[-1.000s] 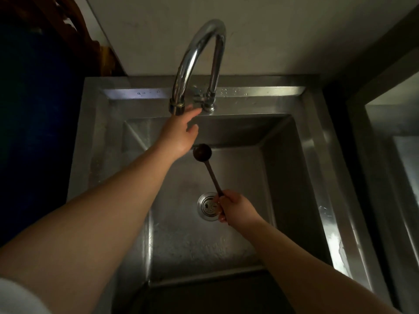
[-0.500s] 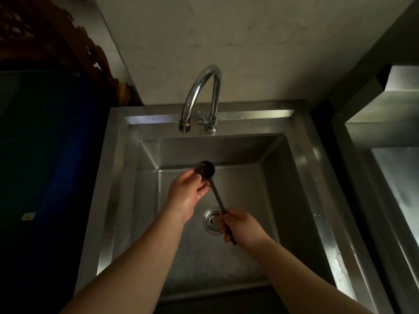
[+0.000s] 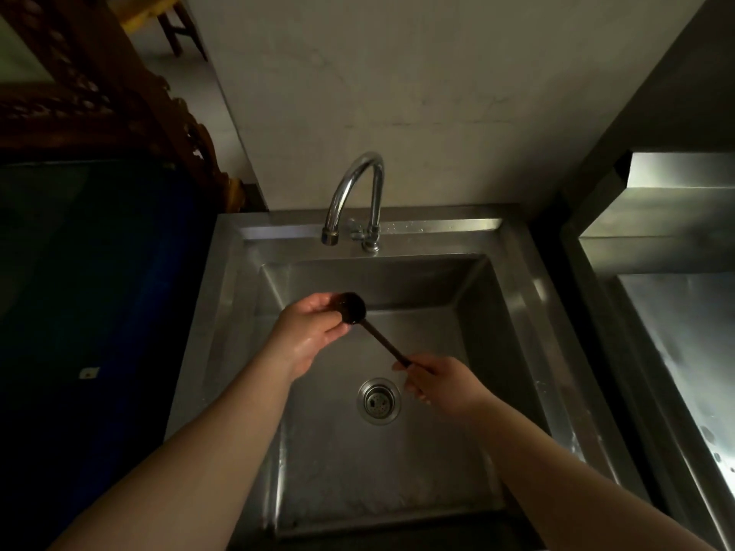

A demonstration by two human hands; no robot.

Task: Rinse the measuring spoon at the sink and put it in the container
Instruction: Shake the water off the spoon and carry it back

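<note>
Here we see both bare hands held over the basin of a stainless steel sink [image 3: 513, 296], with a dark measuring spoon [image 3: 370, 326] spanning the gap between them. The right hand [image 3: 441, 385] has its grip closed around the far end of the slim handle, fingers curled under so that the handle tip disappears into the fist. The left hand [image 3: 310, 332] cups the round bowl of the spoon — its fingers wrap the left side of the bowl and the thumb lies along the lower edge, so this grip is closed on the bowl too. The skin near the left wrist shines as if wet.

The spoon runs on a slant, bowl up and to the left, handle down and to the right, held in the air above the sink floor and touching nothing but the hands. The round drain strainer [image 3: 378, 400] sits just beside and below the right hand. The chrome gooseneck faucet [image 3: 354, 196] rises from the back rim, its spout well apart from the spoon — we can make out no stream of water under it in this dim light. To the right stands another steel unit [image 3: 676, 312]; to the left, a dark blue surface [image 3: 99, 272] and carved wooden furniture [image 3: 119, 97].
</note>
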